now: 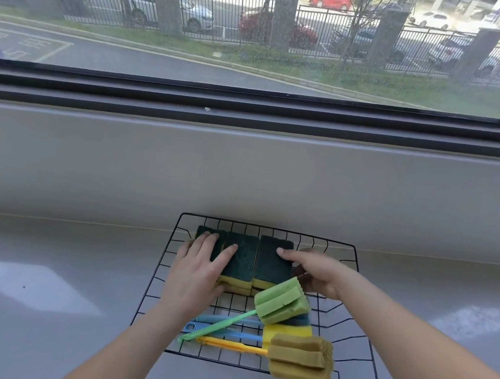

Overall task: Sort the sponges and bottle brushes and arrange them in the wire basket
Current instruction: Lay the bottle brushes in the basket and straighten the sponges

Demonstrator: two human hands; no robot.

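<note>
1. Scouring sponges point(242, 261), dark green top over yellow foam, packed side by side in a row at the far half of the wire basket point(358, 349); at least one more layer shows under them at the near edge.
2. Left hand point(200, 272) flat on the left sponges, fingers spread and extended, pressing on the green tops, not clamped round anything.
3. Right hand point(315, 272) at the right end of the row, thumb on top of the rightmost sponge, other fingers curled down its right side; full grip cannot tell.
4. Green bottle brush point(281, 303), foam head resting tilted against the near edge of the sponges, handle running near-left.
5. Yellow bottle brush point(301, 361) at the near right, tan foam head overhanging the near rim, handle pointing left.
6. Blue brush handles point(227, 330) lie between those two; their heads are hidden.
7. Another yellow-and-blue sponge point(288, 329) under the green head.
8. Basket sits on a grey counter point(50, 261), touching the back ledge below a window point(259, 29).
</note>
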